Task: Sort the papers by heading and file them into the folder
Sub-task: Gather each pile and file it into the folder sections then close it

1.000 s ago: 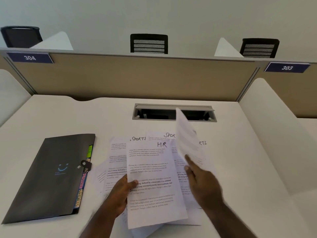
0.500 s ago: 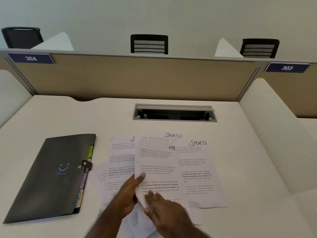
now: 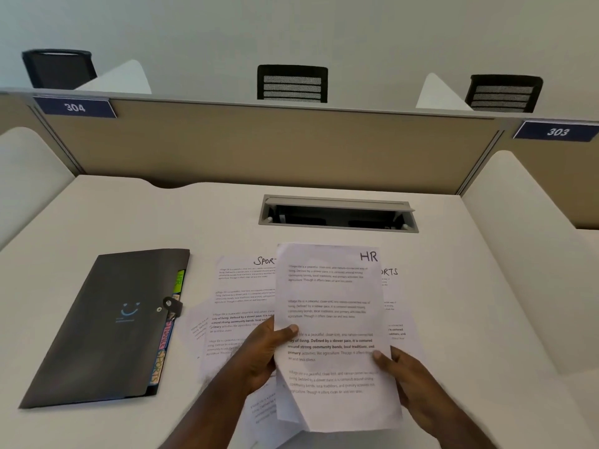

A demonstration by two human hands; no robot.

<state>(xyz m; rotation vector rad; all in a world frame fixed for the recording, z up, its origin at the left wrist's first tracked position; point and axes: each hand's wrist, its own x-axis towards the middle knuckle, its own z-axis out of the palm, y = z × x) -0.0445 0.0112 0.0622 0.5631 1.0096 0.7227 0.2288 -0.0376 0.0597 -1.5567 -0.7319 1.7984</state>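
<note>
A white sheet headed HR (image 3: 330, 286) is raised over the desk, held at both side edges. My left hand (image 3: 262, 354) pinches its left edge with the thumb on top. My right hand (image 3: 408, 380) grips its right edge, thumb on the page. Under it lie sheets headed SPORTS (image 3: 241, 286), one to the left and another partly hidden on the right (image 3: 393, 303). More white sheets lie beneath near the front edge. A dark grey folder (image 3: 103, 325) with a smiley logo lies shut on the left, coloured tabs showing along its right side.
A white desk (image 3: 486, 303) with an open cable slot (image 3: 337, 215) behind the papers. Tan partition (image 3: 275, 147) at the back, white dividers on both sides. Number plates 304 (image 3: 74, 107) and 303 (image 3: 557, 131); black chairs beyond.
My right hand laid a sheet down on the right, came back to the pile, and now both hands hold the HR sheet lifted and shifted to the right.
</note>
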